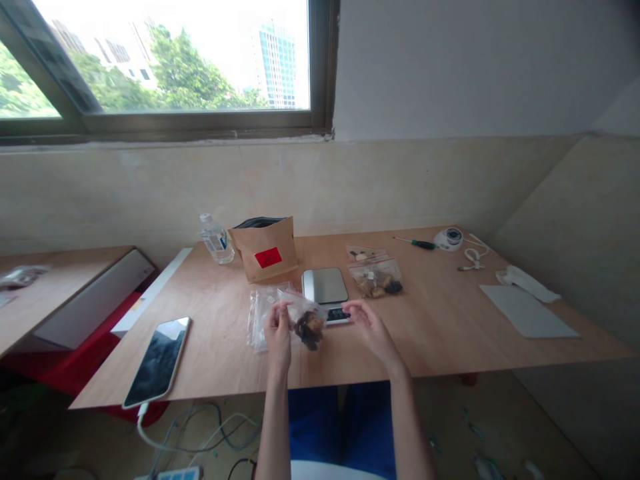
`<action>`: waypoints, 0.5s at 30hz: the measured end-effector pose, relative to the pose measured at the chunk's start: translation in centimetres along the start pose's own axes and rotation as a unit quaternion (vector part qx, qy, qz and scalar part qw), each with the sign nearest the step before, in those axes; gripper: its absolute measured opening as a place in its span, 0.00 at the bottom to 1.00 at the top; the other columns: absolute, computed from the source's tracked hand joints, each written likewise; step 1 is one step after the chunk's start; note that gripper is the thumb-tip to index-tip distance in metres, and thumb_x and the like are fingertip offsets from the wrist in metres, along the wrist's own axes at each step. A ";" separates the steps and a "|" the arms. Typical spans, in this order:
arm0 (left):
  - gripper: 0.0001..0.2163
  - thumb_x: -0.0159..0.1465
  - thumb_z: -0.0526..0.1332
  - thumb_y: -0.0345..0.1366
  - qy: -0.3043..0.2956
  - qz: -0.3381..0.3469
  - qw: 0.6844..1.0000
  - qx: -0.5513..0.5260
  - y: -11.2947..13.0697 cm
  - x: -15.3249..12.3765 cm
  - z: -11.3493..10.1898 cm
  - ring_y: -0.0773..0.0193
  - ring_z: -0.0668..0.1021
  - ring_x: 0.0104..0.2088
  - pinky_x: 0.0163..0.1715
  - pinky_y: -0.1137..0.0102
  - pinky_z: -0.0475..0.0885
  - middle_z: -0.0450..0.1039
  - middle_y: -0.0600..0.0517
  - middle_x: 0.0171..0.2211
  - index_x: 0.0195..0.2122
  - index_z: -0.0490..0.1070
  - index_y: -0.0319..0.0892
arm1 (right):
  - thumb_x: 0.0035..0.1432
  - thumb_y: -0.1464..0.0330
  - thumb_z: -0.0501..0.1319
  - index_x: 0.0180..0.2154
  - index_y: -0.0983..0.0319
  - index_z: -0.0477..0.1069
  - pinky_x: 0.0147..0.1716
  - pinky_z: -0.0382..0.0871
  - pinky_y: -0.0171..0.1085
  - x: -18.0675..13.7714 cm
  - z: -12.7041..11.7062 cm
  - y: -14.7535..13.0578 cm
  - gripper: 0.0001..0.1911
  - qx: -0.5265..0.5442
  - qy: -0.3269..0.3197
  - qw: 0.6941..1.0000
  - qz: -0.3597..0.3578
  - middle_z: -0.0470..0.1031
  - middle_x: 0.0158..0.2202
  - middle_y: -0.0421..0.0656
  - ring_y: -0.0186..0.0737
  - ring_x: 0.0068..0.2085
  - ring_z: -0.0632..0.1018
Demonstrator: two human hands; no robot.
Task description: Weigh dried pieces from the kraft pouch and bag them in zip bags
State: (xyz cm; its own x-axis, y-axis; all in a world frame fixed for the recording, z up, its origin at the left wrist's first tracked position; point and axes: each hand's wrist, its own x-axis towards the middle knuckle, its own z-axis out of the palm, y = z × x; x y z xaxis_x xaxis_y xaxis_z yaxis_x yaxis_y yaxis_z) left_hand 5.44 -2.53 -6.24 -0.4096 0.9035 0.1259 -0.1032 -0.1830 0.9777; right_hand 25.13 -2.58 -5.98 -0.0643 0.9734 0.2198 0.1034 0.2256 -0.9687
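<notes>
My left hand [279,327] pinches the edge of a clear zip bag [310,325] with brown and dark dried pieces in its lower part. The bag hangs tilted in front of the kitchen scale [324,287], partly hiding it. Near the scale's display, my right hand [367,327] has its fingers apart and holds nothing that I can see. A stack of clear plastic bags [257,320] lies left of the scale, partly behind my left hand. To the scale's right lie a filled zip bag [377,279] and another zip bag [363,253] behind it.
Behind the stack stand a brown paper pouch [265,248] and a water bottle [217,241]. A phone [159,360] with a cable lies front left. On the right are a screwdriver [423,245], a white dome camera [449,239] and a white sheet [527,311].
</notes>
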 end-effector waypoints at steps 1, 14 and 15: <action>0.16 0.58 0.59 0.51 0.006 -0.004 1.000 -0.024 -0.3 0.1 0.0 0.72 0.63 0.18 0.18 0.77 0.58 0.58 0.59 0.17 0.35 0.71 0.42 | 0.59 0.56 0.55 0.44 0.59 0.69 0.47 0.68 0.42 0.0 0.2 0.6 0.16 -0.008 0.000 1.000 0.007 0.74 0.45 0.47 0.42 0.47 0.74; 0.18 0.51 0.64 0.52 0.036 -0.095 0.955 -0.279 -1.3 0.0 0.8 0.70 0.74 0.27 0.31 0.72 0.70 0.71 0.57 0.29 0.33 0.66 0.43 | 0.57 0.54 0.56 0.45 0.63 0.72 0.42 0.72 0.43 0.7 3.6 0.7 0.22 0.077 0.009 0.994 0.073 0.77 0.43 0.49 0.44 0.43 0.77; 0.19 0.51 0.64 0.53 0.039 -0.096 0.955 -0.277 -1.3 -0.1 0.9 0.70 0.74 0.27 0.30 0.72 0.70 0.71 0.57 0.29 0.33 0.66 0.43 | 0.56 0.54 0.56 0.44 0.64 0.73 0.40 0.72 0.42 0.8 3.9 0.4 0.23 0.097 0.019 0.992 0.079 0.77 0.42 0.49 0.45 0.42 0.77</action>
State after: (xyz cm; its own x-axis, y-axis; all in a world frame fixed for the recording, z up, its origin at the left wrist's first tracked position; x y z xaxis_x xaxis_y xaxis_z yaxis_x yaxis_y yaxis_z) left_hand 6.46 -1.98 -7.39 -0.3994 0.9132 -0.0806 -0.6377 -0.2136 0.7401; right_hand 21.29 -1.86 -6.69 -0.0256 0.9976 0.0637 -0.0841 0.0614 -0.9946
